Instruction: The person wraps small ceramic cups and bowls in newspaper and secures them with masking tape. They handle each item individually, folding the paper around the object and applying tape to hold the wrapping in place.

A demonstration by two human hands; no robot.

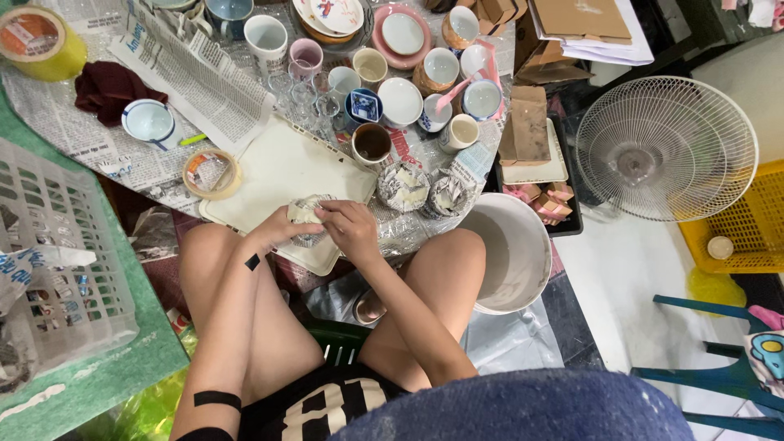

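Both hands at the near edge of a white board (278, 175), close together, above the knees. Left hand (278, 231) curled under a small wrapped bundle (306, 214), fingers pressed to its side. Right hand (353, 230) on top of the same bundle, fingertips pinching the crinkly wrap. Bundle right at the board's front edge, touching it. Just to the right, two more wrapped bundles (403, 186), side by side, wrap open at the top, something pale inside. Behind the board, a crowd of cups and bowls on newspaper across the desk (82, 139): a brown cup (372, 144) with a dark inside, a white cup (267, 38), a pink cup (306, 55), a blue-and-white bowl (149, 121), a pink plate (402, 36) with a white dish in it. Insides of most cups look bare. A tape roll (211, 174) at the board's left edge, a bigger yellow tape roll (37, 41) far back left. A big white bucket (510, 249) beside the right knee, pale grey inside. A grey basket (57, 261) on the left, things inside hard to make out. A white fan (665, 147) on the floor, well to the right. Little open room on the desk; bare space only on the middle of the board.
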